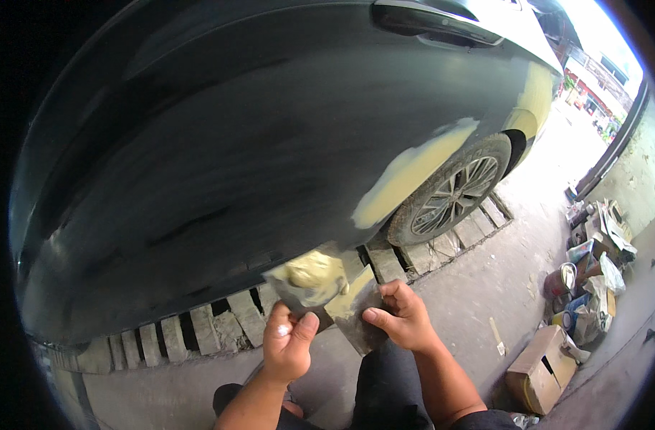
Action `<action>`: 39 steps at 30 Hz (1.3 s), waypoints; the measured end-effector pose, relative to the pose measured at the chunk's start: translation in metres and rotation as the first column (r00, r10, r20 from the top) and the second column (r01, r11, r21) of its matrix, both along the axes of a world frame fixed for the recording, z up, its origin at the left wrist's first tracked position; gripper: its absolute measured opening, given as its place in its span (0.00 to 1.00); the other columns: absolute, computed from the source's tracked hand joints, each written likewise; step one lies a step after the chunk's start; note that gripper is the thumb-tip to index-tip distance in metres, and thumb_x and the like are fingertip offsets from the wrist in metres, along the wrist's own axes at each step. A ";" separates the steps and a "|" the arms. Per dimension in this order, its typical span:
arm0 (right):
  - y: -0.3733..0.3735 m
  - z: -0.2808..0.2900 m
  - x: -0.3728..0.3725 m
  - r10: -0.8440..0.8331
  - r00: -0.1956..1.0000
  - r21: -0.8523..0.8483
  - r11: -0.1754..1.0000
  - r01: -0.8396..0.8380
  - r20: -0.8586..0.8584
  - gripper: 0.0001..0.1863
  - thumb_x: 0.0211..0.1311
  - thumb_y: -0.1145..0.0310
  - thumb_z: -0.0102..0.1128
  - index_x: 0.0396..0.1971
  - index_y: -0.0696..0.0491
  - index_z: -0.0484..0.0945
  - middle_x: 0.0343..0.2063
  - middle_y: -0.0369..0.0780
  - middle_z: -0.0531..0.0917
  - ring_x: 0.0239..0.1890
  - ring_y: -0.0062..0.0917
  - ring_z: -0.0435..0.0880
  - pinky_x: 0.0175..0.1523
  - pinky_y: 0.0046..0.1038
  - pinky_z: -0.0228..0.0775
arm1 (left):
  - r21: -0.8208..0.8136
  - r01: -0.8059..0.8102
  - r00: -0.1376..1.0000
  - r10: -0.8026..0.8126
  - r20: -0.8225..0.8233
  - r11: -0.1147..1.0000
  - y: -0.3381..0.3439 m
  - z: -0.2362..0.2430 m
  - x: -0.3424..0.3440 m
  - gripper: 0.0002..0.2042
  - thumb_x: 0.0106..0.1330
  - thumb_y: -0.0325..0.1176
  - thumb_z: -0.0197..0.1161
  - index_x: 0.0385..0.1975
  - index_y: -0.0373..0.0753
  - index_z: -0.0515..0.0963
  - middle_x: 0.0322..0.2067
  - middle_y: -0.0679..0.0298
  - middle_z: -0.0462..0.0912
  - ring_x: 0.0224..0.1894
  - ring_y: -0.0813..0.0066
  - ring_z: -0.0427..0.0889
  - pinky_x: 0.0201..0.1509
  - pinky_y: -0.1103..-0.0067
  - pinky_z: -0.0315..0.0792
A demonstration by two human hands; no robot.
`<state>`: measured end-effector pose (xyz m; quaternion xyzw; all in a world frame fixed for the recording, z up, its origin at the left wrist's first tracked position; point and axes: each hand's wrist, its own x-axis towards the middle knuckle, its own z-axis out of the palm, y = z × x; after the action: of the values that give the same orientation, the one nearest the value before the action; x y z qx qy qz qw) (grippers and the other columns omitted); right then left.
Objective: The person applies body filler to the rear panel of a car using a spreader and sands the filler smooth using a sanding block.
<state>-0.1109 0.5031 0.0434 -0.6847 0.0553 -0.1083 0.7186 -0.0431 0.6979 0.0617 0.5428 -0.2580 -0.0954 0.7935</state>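
My left hand [290,342] is closed on the lower edge of a flat mixing board [287,292], which bears a thick mound of pale yellow body filler [315,269]. In my right hand [405,317] is a flat putty spreader [357,331], pinched between thumb and fingers. Yellow filler coats the spreader's upper end, which meets or overlaps the board's right edge. Beyond both hands stands a dark car [234,143]. A smoothed yellow filler patch [413,172] follows the front of its wheel arch, and more yellow covers the panel behind the wheel.
The car's wheel [456,193] rests over a slatted floor grating [206,330] running along the car. At right, a cardboard box [544,369], paint cans [560,279] and heaped rubbish line the wall [639,251]. A door handle [442,25] juts out at the top.
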 end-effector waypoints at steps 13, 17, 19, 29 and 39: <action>-0.030 0.041 0.007 -0.003 0.933 -0.258 0.961 0.102 0.360 0.24 0.55 0.78 0.67 0.53 0.60 0.72 0.37 0.40 0.82 0.39 0.19 0.81 0.44 0.23 0.73 | 0.685 -0.030 0.935 -0.222 0.277 0.728 0.014 -0.012 0.026 0.17 0.62 0.23 0.57 0.52 0.33 0.74 0.38 0.54 0.83 0.42 0.67 0.82 0.46 0.77 0.73; -0.044 0.065 0.013 0.415 0.787 -0.553 0.825 -0.113 0.457 0.25 0.49 0.84 0.61 0.51 0.55 0.78 0.47 0.47 0.79 0.54 0.38 0.77 0.58 0.34 0.69 | 0.231 0.264 0.952 -0.216 -0.215 0.936 0.020 -0.021 0.040 0.17 0.65 0.25 0.60 0.53 0.29 0.71 0.44 0.62 0.80 0.46 0.78 0.76 0.53 0.80 0.68; -0.034 0.069 0.012 0.464 0.807 -0.577 0.793 -0.195 0.365 0.28 0.45 0.83 0.60 0.52 0.51 0.78 0.51 0.47 0.76 0.55 0.40 0.76 0.59 0.34 0.69 | 0.102 0.322 0.923 -0.288 -0.255 0.941 0.023 -0.026 0.042 0.18 0.65 0.26 0.60 0.54 0.29 0.71 0.46 0.62 0.79 0.48 0.78 0.75 0.55 0.80 0.67; -0.069 0.036 0.017 0.343 0.927 -0.826 0.560 -0.071 0.153 0.29 0.43 0.79 0.62 0.52 0.46 0.79 0.50 0.45 0.76 0.52 0.40 0.75 0.54 0.37 0.69 | 0.071 0.372 0.892 -0.335 -0.302 0.926 0.003 -0.030 0.034 0.17 0.66 0.25 0.59 0.53 0.28 0.70 0.46 0.60 0.79 0.48 0.77 0.76 0.56 0.79 0.67; -0.022 0.028 0.006 -0.019 0.881 -0.807 0.393 0.442 0.473 0.25 0.45 0.67 0.68 0.49 0.42 0.80 0.52 0.42 0.74 0.55 0.42 0.71 0.56 0.41 0.64 | 0.058 0.098 0.961 -0.079 -0.266 0.993 -0.010 -0.019 0.023 0.15 0.69 0.24 0.53 0.54 0.30 0.67 0.44 0.62 0.80 0.44 0.82 0.76 0.52 0.84 0.68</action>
<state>-0.1048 0.4812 0.0718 -0.9082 -0.0581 -0.3551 0.2137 -0.0198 0.6882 0.0424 0.5411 -0.1710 -0.2110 0.7959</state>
